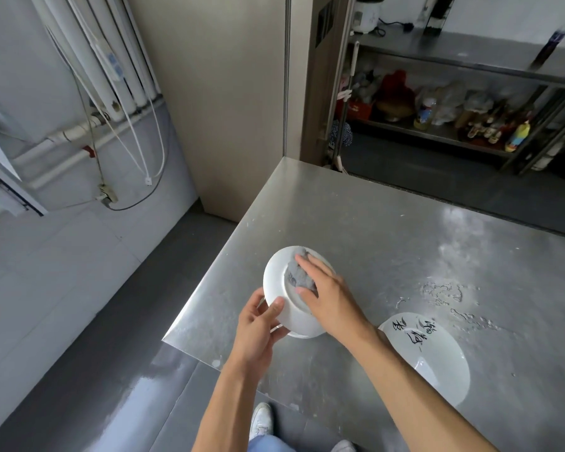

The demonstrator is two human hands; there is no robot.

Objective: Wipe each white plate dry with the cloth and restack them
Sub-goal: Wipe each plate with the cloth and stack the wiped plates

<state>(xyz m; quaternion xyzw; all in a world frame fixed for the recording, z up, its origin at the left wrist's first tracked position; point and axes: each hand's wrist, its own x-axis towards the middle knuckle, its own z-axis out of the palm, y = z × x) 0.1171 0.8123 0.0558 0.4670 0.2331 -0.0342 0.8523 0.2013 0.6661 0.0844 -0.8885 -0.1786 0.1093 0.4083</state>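
Note:
A white plate [276, 282] is held tilted above the steel table's near left corner, its underside facing me. My left hand [258, 324] grips its lower rim, thumb on the back. My right hand [327, 295] presses a grey cloth [299, 272] against the plate's base with its fingers laid over the cloth. A second white plate [437, 360] with black writing lies on the table to the right, partly hidden behind my right forearm.
The steel table [388, 230] has water drops [444, 291] on it beyond the second plate. Its left edge and corner are just under the held plate. Grey floor lies to the left; a metal shelf [470, 60] with bottles stands behind.

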